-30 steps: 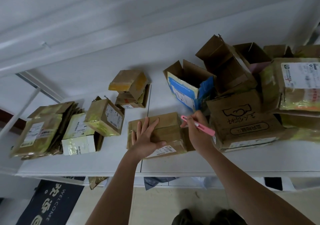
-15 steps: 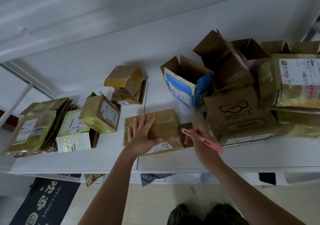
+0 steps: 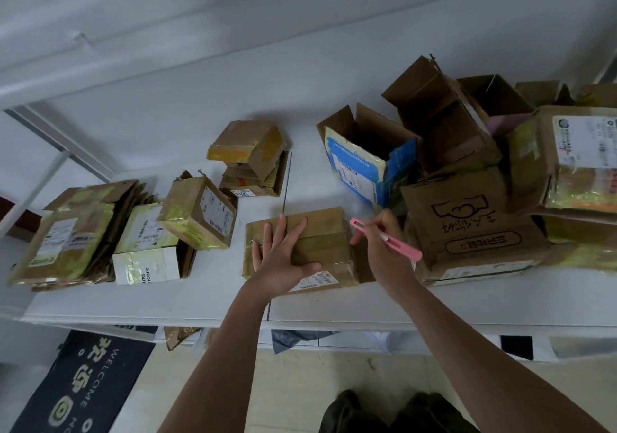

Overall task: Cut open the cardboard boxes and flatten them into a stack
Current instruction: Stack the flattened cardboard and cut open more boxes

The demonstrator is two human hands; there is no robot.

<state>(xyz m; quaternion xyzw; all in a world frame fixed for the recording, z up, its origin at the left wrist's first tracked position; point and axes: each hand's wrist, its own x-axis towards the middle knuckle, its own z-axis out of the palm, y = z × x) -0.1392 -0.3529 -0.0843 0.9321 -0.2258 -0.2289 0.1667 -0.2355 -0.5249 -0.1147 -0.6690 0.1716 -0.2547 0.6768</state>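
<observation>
A taped brown cardboard box (image 3: pixel 327 242) lies on the white table (image 3: pixel 334 305) near its front edge. My left hand (image 3: pixel 282 259) presses flat on the box's top with fingers spread. My right hand (image 3: pixel 384 245) grips a pink box cutter (image 3: pixel 387 239) like a pen, its tip at the box's upper right corner. A stack of flattened boxes (image 3: pixel 66 235) lies at the far left of the table.
Several small taped boxes (image 3: pixel 197 212) sit left of centre, and another small pile (image 3: pixel 250 162) stands behind. An open blue-and-white box (image 3: pixel 360 165) and a heap of larger open and taped boxes (image 3: pixel 474 225) crowd the right side. A dark welcome mat (image 3: pixel 83 382) lies on the floor.
My right hand moved the cutter down along the box's right edge, then back up to the upper right corner. My left hand stayed pressed on the box.
</observation>
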